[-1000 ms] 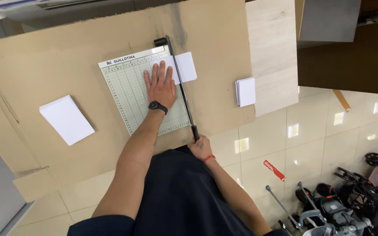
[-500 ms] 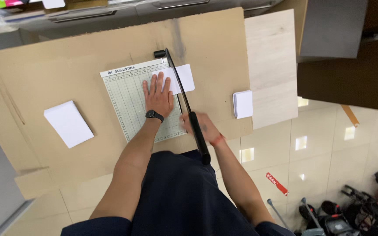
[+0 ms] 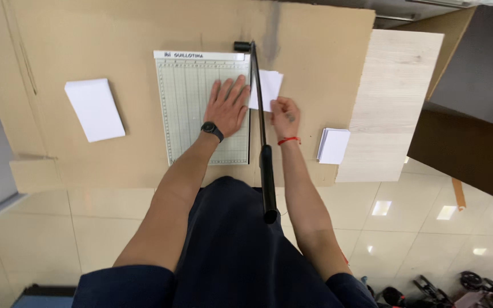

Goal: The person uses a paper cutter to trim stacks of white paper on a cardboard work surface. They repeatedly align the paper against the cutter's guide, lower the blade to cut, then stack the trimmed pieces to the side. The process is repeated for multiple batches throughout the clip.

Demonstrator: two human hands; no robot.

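A guillotine paper cutter with a pale green gridded board lies on the cardboard-covered table. My left hand, with a black watch on the wrist, rests flat with fingers spread on the board beside the blade. The black blade arm is lifted, its handle pointing toward me. My right hand, a red band at its wrist, is curled at the lower edge of a white paper piece that sticks out to the right of the blade.
A stack of white sheets lies at the left of the table. A smaller stack of cut white pieces sits at the right, next to a light wooden panel. Glossy floor tiles lie below.
The blade arm went from pressed down to raised. My right hand left the handle and moved up to the paper piece right of the blade. My left hand stayed on the board.
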